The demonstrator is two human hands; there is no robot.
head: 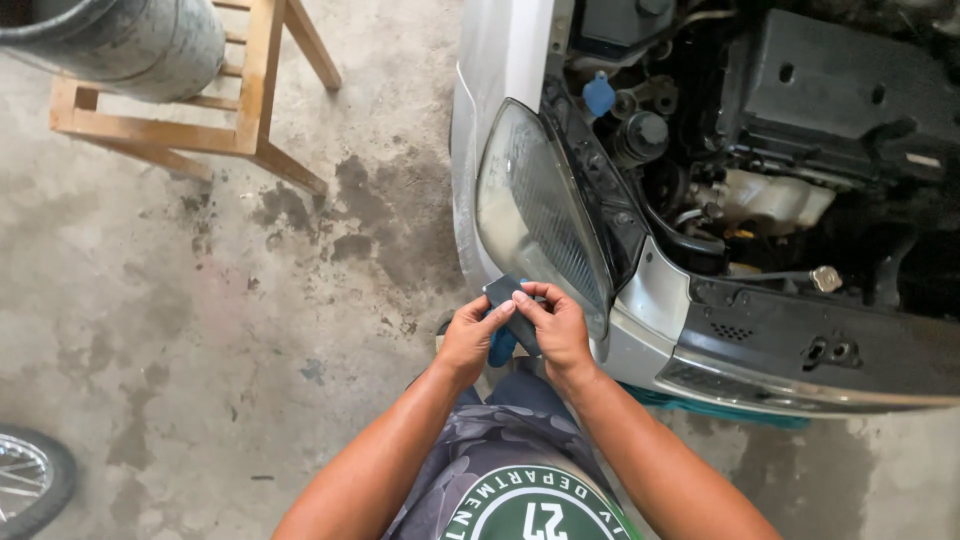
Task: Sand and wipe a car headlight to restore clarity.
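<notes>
Item: dark rectangular pad [508, 296], small and flat, held near the lower edge of the headlight [540, 225]. A blue cloth [501, 346] shows beneath it, between the palms.

Left hand [470, 338]: fingers curled narrow around the pad's left side and the cloth.

Right hand [556, 325]: fingertips pinching the pad's upper right edge, thumb over its face.

Headlight: lens hazy and yellowed across its whole visible surface, mounted on a silver car [500, 60] at right, bonnet open, engine bay [800, 130] exposed.

Progress, as judged: the pad sits just below the lens, apparently not pressed to it; no cleared or brighter patch shows, so the lens surface appears wholly untreated.

Surroundings: stained concrete floor [200, 300]; wooden stand [250, 120] carrying a metal drum [140, 40], far left; wheel [30, 480], near left.
</notes>
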